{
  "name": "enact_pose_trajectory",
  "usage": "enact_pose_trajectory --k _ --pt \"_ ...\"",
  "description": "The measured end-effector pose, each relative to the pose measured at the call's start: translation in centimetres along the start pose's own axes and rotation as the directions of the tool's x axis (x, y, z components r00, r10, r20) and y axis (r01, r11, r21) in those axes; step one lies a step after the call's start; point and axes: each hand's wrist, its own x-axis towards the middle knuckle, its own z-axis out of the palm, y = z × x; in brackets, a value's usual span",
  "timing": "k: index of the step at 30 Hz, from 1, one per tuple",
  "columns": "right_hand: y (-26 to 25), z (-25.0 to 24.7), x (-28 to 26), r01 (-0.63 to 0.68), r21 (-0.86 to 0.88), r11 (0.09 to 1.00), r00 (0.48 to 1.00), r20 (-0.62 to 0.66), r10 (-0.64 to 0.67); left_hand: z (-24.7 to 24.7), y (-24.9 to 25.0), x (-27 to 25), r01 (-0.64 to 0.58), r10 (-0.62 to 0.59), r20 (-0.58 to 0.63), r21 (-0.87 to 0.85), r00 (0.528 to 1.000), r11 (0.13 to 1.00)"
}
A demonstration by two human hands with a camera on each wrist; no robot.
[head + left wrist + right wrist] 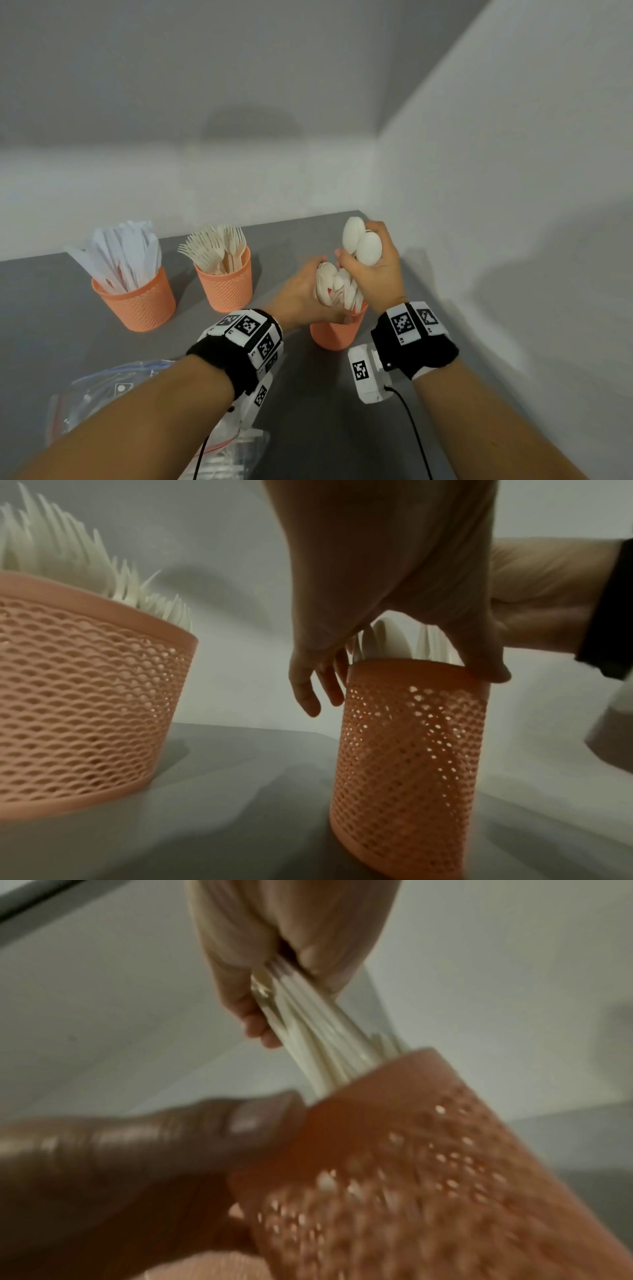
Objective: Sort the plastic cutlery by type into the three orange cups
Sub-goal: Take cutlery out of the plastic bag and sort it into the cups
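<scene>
Head view: R hand (376, 281) makes a fist round a bunch of spoons (368, 248), bowls above the knuckles, handles dropping below the fingers into the spoon cup (334, 334). L hand (298, 294) is cupped at its rim. Knife cup (137, 308) & fork cup (226, 287) stand well beyond the L fingertips.

L wrist view: thumb (489, 666) on the rim, fingers (304, 693) close together, hanging down the cup's far wall.

R wrist view: blurry. Fingers (253, 1018) are curled tight on the handles, cup just beneath.

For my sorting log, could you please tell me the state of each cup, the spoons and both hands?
knife cup, upright, full of knives.
fork cup, upright, full of forks.
spoon cup, standing, part full.
spoons, bundled, handles entering the spoon cup.
right hand, grips the spoons.
left hand, holds the spoon cup's rim.
plastic bag, lying on the table.
</scene>
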Motion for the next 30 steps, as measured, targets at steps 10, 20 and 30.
enact_pose_trajectory --k 10,20,30 --pt "1.1 0.4 -0.1 0.182 -0.26 0.948 0.983 0.02 -0.183 -0.4 1.3 -0.8 -0.234 0.24 0.074 -0.08 0.968 0.969" --pt "1.2 -0.1 -0.2 0.212 -0.803 0.558 0.878 0.407 0.251 -3.1 1.5 -3.3 -0.075 0.059 0.085 0.195 0.995 0.978" --pt "-4.0 10.9 -7.4 0.358 -0.285 0.889 0.73 0.68 -0.076 -12.7 -4.1 -14.3 0.213 -0.179 -0.118 0.424 0.977 0.88"
